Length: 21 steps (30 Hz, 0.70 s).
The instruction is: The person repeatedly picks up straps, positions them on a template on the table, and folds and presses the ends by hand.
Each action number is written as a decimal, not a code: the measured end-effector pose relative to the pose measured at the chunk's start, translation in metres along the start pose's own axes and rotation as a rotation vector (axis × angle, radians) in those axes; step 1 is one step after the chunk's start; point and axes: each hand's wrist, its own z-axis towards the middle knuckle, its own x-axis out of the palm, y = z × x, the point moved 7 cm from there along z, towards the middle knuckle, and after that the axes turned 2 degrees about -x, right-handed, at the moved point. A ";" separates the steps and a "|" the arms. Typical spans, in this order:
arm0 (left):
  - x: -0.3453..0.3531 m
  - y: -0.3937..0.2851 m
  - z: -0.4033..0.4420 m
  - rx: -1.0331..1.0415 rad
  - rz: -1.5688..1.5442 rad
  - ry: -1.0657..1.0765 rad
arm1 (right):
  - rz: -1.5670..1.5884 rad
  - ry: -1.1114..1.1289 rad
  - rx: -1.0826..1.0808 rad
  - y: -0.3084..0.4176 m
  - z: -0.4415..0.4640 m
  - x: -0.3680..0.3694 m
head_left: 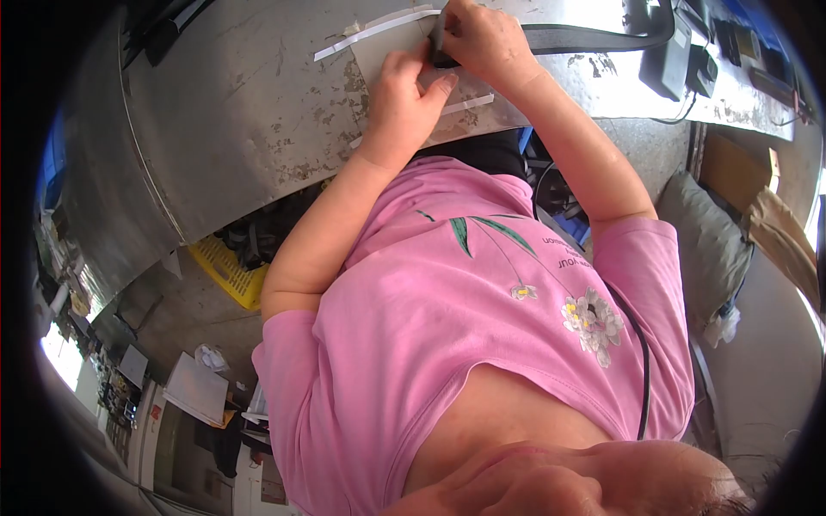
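Observation:
A long black strap [602, 37] runs in from the right over the metal table, and its dark end lies between my two hands. My right hand [486, 43] is closed on that end from above, fingers pinched and pointing down. Close beside it, my left hand [404, 103] has its fingers curled against the strap end, thumb stretched out below. The fingertips partly hide the strap end. Under the hands is a flat greyish panel [372, 56], with a white strip [379, 33] along its far side and another white strip [469, 105] nearer my body.
The worn metal table [232, 112] has a seam at left. Dark boxes with cables [667, 64] stand at its right end. A yellow crate [228, 271] sits below the table's edge at left. A grey cushion [705, 241] lies at right.

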 end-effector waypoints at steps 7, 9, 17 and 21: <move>0.012 -0.024 -0.001 0.106 0.458 0.059 | 0.648 0.172 0.391 -0.010 -0.007 -0.044; 0.016 -0.026 -0.003 0.080 0.500 0.103 | 0.650 0.128 0.355 -0.017 -0.016 -0.052; 0.022 -0.036 0.000 0.070 0.738 0.136 | 0.356 0.022 0.123 -0.044 -0.029 -0.031; 0.022 -0.036 0.004 0.111 0.856 0.135 | 0.336 -0.038 0.167 -0.046 -0.029 -0.030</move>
